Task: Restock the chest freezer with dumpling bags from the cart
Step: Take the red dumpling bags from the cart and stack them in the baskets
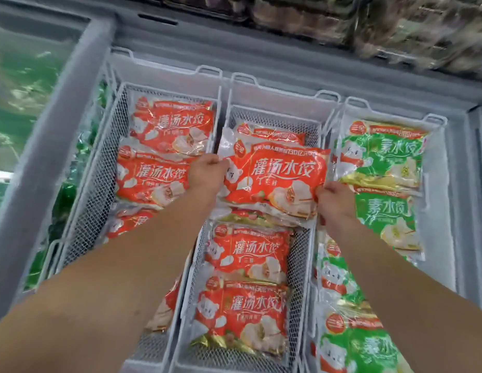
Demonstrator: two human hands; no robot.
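While the left hand [207, 172] pinches the upper left edge of a red dumpling bag [275, 181], the right hand [332, 196] grips its lower right corner — so the bag spans the gap between the 2 hands, above the middle wire basket [301, 254] of the chest freezer [73, 103]. More red bags [164, 130] fill the left basket; green bags [382, 157] lie in the right one.
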